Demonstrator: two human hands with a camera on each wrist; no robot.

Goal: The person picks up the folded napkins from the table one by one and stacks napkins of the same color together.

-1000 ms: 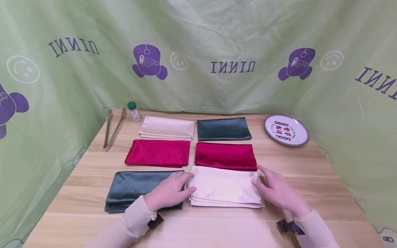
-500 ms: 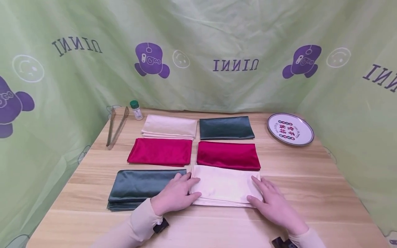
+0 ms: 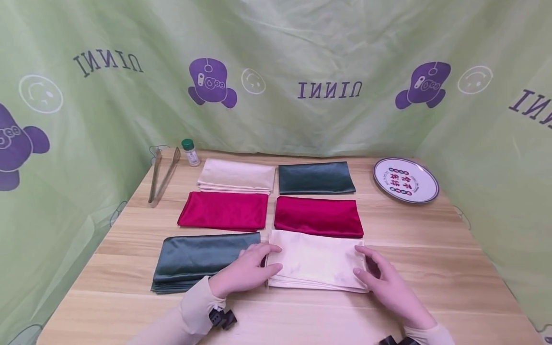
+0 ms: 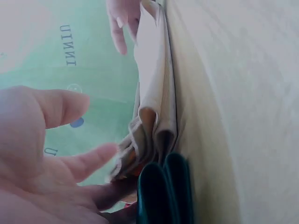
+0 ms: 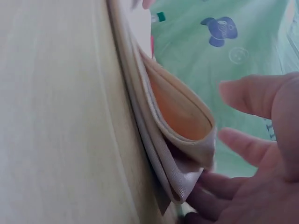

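Note:
A folded pale pink satin cloth point(image 3: 316, 261) lies at the front of the table, its layered folds toward me. My left hand point(image 3: 246, 270) is at its left end, thumb and index finger spread over that edge, lower fingers close against the layers in the left wrist view. At the opposite end, my right hand point(image 3: 390, 285) has its thumb and index finger apart near the edge. In the right wrist view its lower fingers touch the folded layers point(image 5: 187, 135). A folded dark green cloth point(image 3: 198, 261) lies left of the pale one, partly hidden behind my left hand.
Behind are two red folded cloths point(image 3: 224, 210), another pale pink cloth point(image 3: 237, 175) and another green one point(image 3: 316, 177). Metal tongs point(image 3: 163, 179) and a green-capped shaker point(image 3: 191, 153) stand back left. A white plate point(image 3: 406, 179) is back right. Green curtain surrounds the wooden table point(image 3: 280, 316).
Both hands first came down onto the pale cloth's ends. Since then their thumbs and index fingers have lifted slightly, and the right hand has shifted a little outward. The view has turned slightly.

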